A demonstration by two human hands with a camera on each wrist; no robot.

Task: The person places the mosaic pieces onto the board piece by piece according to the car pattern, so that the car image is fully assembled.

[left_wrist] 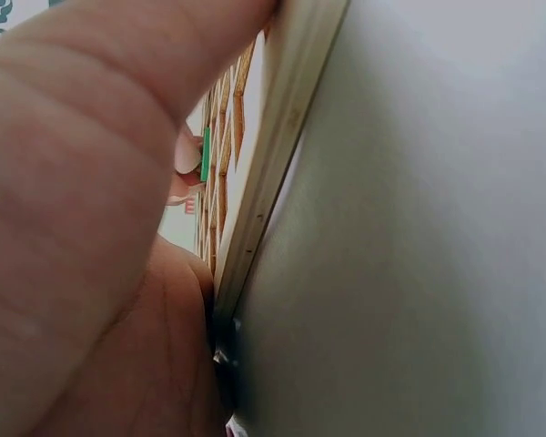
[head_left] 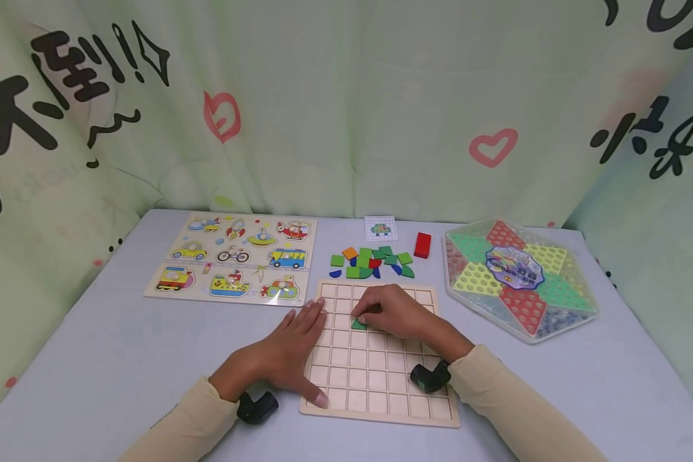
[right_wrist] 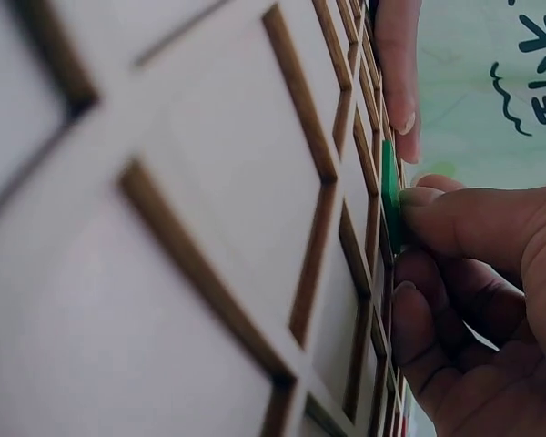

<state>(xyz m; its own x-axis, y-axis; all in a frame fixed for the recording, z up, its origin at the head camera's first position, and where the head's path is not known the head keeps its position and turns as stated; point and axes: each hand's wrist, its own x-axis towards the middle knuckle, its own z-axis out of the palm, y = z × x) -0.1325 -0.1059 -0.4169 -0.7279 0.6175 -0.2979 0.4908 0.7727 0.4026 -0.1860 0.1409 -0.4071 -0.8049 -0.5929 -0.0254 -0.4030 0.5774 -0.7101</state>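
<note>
A pale wooden grid board (head_left: pixel 376 380) lies flat on the table in front of me. My left hand (head_left: pixel 283 356) rests along its left side, fingers straight and spread, thumb down at the lower left corner. Over the upper middle squares, my right hand (head_left: pixel 395 312) pinches a small green piece (head_left: pixel 359 325) with curled fingers. The right wrist view shows the thumb against that green piece (right_wrist: pixel 390 196), which stands right at the grid surface; whether it is seated in a square I cannot tell. The left wrist view shows the board's edge (left_wrist: pixel 278 150) beside the left palm.
Behind the board lie several loose coloured pieces (head_left: pixel 372 262), a small pattern card (head_left: pixel 380 228) and a red block (head_left: pixel 422 245). A vehicle picture puzzle (head_left: pixel 231 258) sits at the left; a hexagonal checkers box (head_left: pixel 520 279) at the right. A curtain (head_left: pixel 346 109) closes the back.
</note>
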